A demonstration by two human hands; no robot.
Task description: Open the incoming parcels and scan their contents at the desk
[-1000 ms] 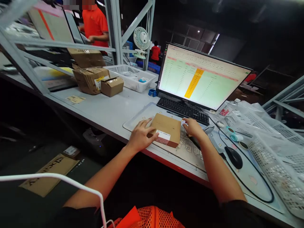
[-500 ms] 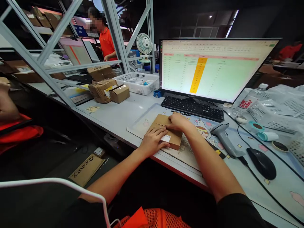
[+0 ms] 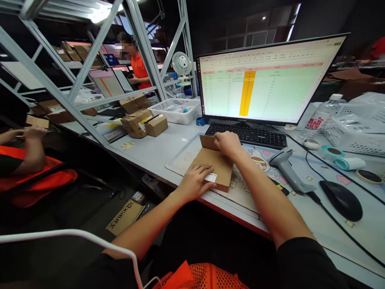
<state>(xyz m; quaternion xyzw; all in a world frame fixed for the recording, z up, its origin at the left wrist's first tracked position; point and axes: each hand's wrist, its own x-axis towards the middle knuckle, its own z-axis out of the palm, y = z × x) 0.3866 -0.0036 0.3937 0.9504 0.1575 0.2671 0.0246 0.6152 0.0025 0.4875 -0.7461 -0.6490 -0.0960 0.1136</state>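
A flat brown cardboard box (image 3: 207, 163) with a white label (image 3: 211, 177) lies on the desk mat in front of me. At its far end a flap (image 3: 208, 142) stands raised. My right hand (image 3: 227, 143) is closed on that flap, its fingertips partly hidden behind the knuckles. Over the box's near left side, my left hand (image 3: 195, 182) grips it, fingers on top and thumb along the front edge. Right of the box lies a grey barcode scanner (image 3: 290, 170).
Behind the box are a black keyboard (image 3: 255, 136) and a monitor (image 3: 270, 84). A mouse (image 3: 341, 200), tape rolls (image 3: 332, 152) and a bottle (image 3: 320, 116) are on the right. Small cartons (image 3: 156, 124) and a white basket (image 3: 183, 116) stand back left. A co-worker's hands (image 3: 33, 132) hold cardboard at far left.
The flap at the box's far end has come up with my right hand, where it lay flat before. My left hand stays on the box. The camera view has shifted slightly.
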